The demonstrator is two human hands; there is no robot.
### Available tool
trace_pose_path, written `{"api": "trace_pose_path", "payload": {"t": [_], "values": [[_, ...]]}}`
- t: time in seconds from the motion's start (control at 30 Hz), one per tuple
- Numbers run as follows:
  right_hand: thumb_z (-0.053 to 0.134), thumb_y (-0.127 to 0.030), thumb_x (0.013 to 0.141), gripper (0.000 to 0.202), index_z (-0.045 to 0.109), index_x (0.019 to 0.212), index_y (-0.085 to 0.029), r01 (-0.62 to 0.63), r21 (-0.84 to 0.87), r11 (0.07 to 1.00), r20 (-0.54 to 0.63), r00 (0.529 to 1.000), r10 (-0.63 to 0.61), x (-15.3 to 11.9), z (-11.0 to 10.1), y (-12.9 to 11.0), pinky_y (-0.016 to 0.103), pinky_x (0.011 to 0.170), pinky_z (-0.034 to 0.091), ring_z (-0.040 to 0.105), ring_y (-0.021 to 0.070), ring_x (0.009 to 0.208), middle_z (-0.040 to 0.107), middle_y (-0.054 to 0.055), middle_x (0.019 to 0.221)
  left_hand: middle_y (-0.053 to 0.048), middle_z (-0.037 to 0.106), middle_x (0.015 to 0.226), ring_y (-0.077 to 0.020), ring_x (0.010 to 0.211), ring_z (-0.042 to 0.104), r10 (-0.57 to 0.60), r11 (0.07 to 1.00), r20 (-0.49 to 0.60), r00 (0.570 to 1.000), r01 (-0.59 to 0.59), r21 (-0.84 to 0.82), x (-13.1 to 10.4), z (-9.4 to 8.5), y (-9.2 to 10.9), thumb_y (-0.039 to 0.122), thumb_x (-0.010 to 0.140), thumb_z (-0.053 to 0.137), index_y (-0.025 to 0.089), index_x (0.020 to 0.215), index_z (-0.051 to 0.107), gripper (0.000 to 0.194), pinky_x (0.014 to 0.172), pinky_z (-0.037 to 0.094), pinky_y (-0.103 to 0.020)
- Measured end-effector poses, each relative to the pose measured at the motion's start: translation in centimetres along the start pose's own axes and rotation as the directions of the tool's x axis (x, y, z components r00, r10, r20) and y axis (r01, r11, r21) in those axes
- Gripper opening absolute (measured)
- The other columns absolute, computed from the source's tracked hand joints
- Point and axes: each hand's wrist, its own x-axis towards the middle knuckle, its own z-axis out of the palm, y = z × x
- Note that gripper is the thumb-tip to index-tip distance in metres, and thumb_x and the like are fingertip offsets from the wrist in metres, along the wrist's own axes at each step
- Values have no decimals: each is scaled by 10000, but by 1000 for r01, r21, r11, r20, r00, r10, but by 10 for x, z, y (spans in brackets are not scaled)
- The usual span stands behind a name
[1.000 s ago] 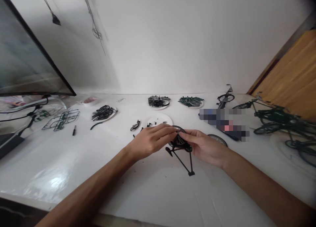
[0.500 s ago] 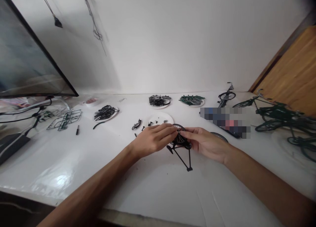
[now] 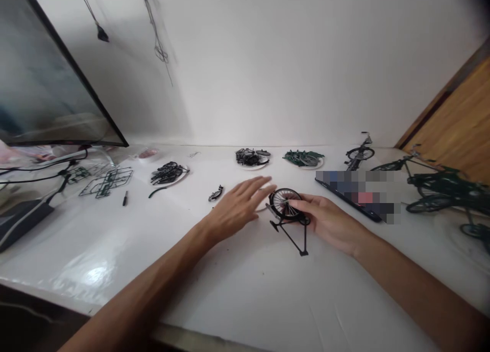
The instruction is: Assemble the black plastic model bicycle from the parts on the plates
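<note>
My right hand (image 3: 325,217) grips a black model bicycle frame (image 3: 293,238) with a spoked wheel (image 3: 286,204) fitted at its upper end, thumb on the wheel's hub. The bare end of the frame points down toward the table's front. Just left of the wheel, my left hand (image 3: 239,204) has its fingers stretched out and holds nothing. It hides most of a white plate behind it. Near its fingers on the far left side lies a small dark curved part (image 3: 216,193).
On the white table (image 3: 153,255) are plates of black parts (image 3: 168,173), more black parts (image 3: 250,157) and green parts (image 3: 303,158). Model bicycles (image 3: 436,183) and a phone (image 3: 369,211) are at right. A screwdriver (image 3: 125,198), green sprues (image 3: 107,182) and a monitor (image 3: 57,86) are at left.
My left hand has let go of the wheel, moved slightly left and spread its fingers. My right hand still holds the wheel and frame. The view has shifted a little.
</note>
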Motion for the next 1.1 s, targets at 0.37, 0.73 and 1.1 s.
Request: {"api": "trace_pose_path", "payload": {"t": [0.37, 0.73, 1.1], "values": [[793, -336, 792, 252, 786, 989, -179, -54, -187, 981, -64, 997, 42, 1, -6, 2, 309, 789, 567, 699, 170, 804, 774, 63, 900, -76, 726, 1054, -199, 920, 695, -294, 956, 81, 952, 295, 9, -11, -8, -52, 170, 956, 588, 165, 1086, 656, 147, 779, 567, -324], [768, -364, 799, 283, 790, 1024, -194, -17, -269, 963, -35, 999, 8, -8, 16, 9, 354, 755, 607, 725, 216, 822, 785, 56, 872, -70, 696, 819, -227, 838, 621, -246, 969, 132, 960, 243, 39, 30, 31, -22, 70, 925, 543, 157, 797, 635, 180, 748, 489, -334], [737, -392, 813, 300, 773, 1026, -184, 111, -281, 953, -110, 983, -147, -8, 26, 17, 372, 823, 587, 711, 230, 876, 775, 65, 949, 0, 667, 784, -123, 655, 593, -440, 846, 10, 898, 418, -331, 8, 11, -15, 237, 919, 629, 198, 949, 623, 50, 581, 475, -237]]}}
